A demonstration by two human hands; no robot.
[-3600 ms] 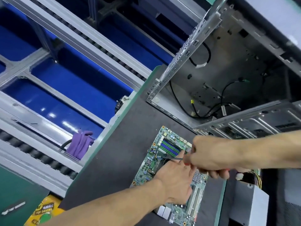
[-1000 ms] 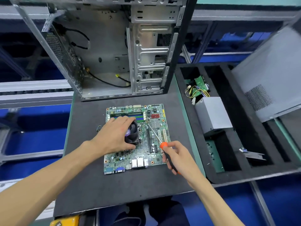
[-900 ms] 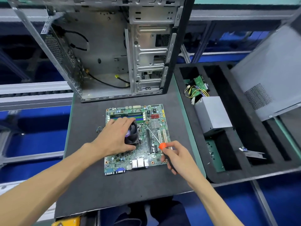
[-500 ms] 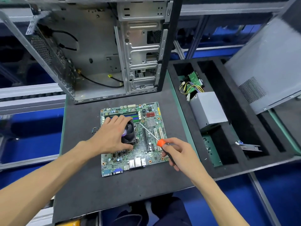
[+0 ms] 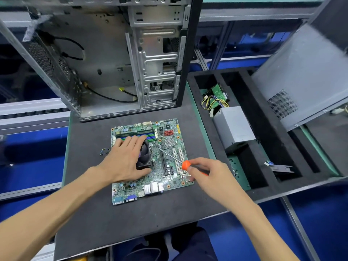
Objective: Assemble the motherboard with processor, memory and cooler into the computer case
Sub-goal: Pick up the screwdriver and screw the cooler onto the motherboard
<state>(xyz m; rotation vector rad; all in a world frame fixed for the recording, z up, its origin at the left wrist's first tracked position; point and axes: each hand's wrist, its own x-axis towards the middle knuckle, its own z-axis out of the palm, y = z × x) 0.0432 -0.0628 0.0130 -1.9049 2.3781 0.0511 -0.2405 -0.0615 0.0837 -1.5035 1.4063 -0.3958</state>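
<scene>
Dark foam matting [image 5: 90, 213] covers the workbench, with blue conveyor bays behind; on it lies the motherboard [image 5: 169, 178], just near of the open computer case [image 5: 116, 59], which stands empty at the far edge. A foam tray [image 5: 263, 166] at the right holds a grey power supply [image 5: 233, 127]. The left hand [image 5: 125, 159] rests over the cooler [image 5: 145, 157], fingers spread and lightly curved across its top; the right hand [image 5: 205, 171] grips an orange-handled screwdriver [image 5: 185, 165], its tip touching the board beside the cooler's far right corner. Judged from this, a cooler screw is being driven; the work wants steady downward pressure from the left hand and a more upright shaft, lest the tip skid across the board. The screw head itself is too small to make out, and the palm hides most of the cooler; the processor cannot be seen.
</scene>
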